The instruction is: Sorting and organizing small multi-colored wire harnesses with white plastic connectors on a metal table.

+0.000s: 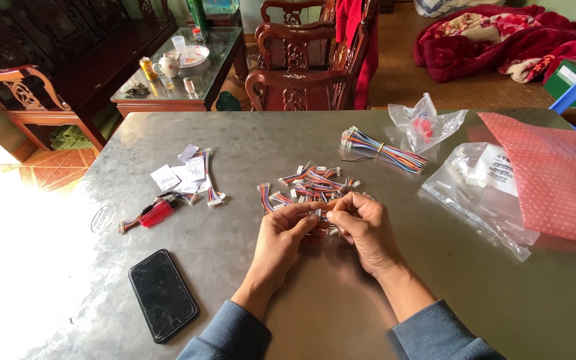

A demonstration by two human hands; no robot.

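**Both hands pinching one small wire lead, mid-table**

You are holding a short multicoloured wire lead (320,215) between both hands, just in front of the loose pile of leads (315,181) near the middle of the metal table (435,293). Your left hand (281,233) is pinching one end, fingers closed on it; your right hand (361,227) is gripping the other end, thumb and forefinger tight. Most of the lead is hidden behind your fingers, so I cannot tell which end carries the white connector.

Doing it well, as I judge it:
- You are holding by the plug body, not the wires — pulling on wires risks loosening the crimps.
- You are keeping the lead clear of the pile so nothing snags.
- You are working low over the table, so a dropped part stays close.

Bundled leads (385,148) lie toward the far edge, clear bags (478,187) toward the right edge, a phone (163,293) at the near left.
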